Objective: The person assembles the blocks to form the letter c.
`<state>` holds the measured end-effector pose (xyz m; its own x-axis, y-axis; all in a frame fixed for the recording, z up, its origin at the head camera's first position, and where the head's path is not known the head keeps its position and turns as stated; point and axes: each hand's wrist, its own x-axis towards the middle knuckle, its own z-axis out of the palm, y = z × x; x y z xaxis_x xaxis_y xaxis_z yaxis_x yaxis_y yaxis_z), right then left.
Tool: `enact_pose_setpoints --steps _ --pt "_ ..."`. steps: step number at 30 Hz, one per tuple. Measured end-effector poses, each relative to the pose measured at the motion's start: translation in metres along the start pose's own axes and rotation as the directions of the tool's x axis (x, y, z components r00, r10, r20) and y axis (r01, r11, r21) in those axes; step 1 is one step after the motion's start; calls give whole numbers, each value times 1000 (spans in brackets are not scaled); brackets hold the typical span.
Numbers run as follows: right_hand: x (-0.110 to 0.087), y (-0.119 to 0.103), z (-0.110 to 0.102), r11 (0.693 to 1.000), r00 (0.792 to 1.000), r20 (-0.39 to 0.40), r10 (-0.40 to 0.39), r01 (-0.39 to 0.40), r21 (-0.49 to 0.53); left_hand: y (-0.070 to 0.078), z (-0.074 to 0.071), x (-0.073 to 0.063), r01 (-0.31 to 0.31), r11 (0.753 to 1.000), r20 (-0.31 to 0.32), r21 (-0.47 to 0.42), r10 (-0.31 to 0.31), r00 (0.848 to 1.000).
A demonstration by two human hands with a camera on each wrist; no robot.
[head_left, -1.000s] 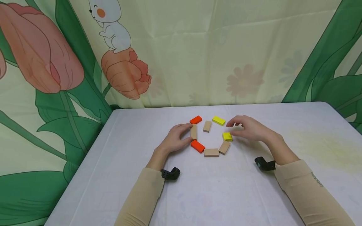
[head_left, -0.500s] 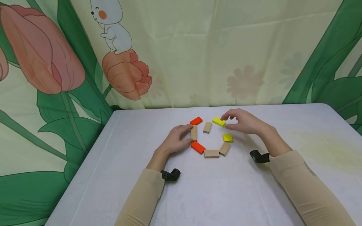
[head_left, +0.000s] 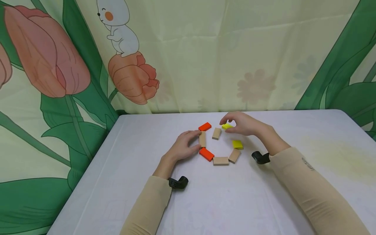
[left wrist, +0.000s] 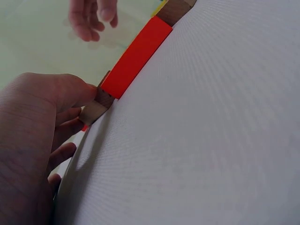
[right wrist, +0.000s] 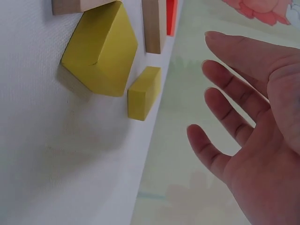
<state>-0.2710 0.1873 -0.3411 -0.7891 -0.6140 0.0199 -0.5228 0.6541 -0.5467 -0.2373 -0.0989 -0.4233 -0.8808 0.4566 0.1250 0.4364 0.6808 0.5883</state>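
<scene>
My left hand (head_left: pixel 185 144) holds a plain wooden block (head_left: pixel 202 139) at its two ends, thumb at the near end and fingertips at the far end. The left wrist view shows the thumb against that block, beside a red block (left wrist: pixel 137 57). Over the far yellow block (head_left: pixel 226 126) hovers my right hand (head_left: pixel 244 124), its thumb and fingers spread around it in the head view. In the right wrist view the right hand's fingers are apart from this yellow block (right wrist: pixel 144 93) and hold nothing. A nearer yellow block (head_left: pixel 237 144) lies just below.
Red blocks (head_left: pixel 205 126) and plain wooden blocks (head_left: pixel 220 161) form an open ring with the yellow ones on the white-covered table (head_left: pixel 223 202). One wooden block (head_left: pixel 216 133) lies inside the ring's far side. A printed cloth (head_left: pixel 191 65) hangs behind the table.
My right hand has moved left and away from me, from beside the near yellow block to over the far yellow block. The left hand stays on the wooden block.
</scene>
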Motion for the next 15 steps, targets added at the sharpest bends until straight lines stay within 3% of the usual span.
enact_pose_setpoints --steps 9,15 --pt "12 -1 7 999 997 74 31 -32 5 1 0 -1 12 1000 -4 -10 -12 1000" --pt "19 -1 10 1000 993 115 -4 4 3 0 0 -1 12 1000 -1 -11 -12 1000"
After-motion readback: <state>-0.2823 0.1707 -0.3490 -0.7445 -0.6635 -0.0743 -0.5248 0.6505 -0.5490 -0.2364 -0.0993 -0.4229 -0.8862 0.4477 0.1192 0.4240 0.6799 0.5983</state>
